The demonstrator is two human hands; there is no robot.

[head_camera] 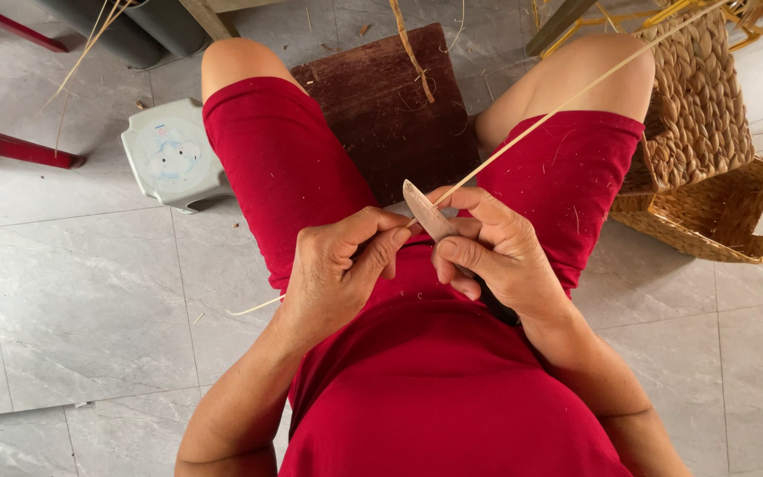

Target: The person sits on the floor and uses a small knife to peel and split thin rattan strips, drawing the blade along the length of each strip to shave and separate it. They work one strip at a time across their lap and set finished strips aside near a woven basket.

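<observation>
Strip [567, 95] runs across the lap, pinched in the curled left hand [337, 265], while the right hand [496, 252] grips a knife [427, 215] against it.

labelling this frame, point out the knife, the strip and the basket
knife [423, 212], head view, on the flat of the blade
strip [558, 104], head view, mid-length over the right thigh
basket [699, 97], head view, on its woven side

Knife handle [487, 296] hidden in right hand [496, 256].
</observation>
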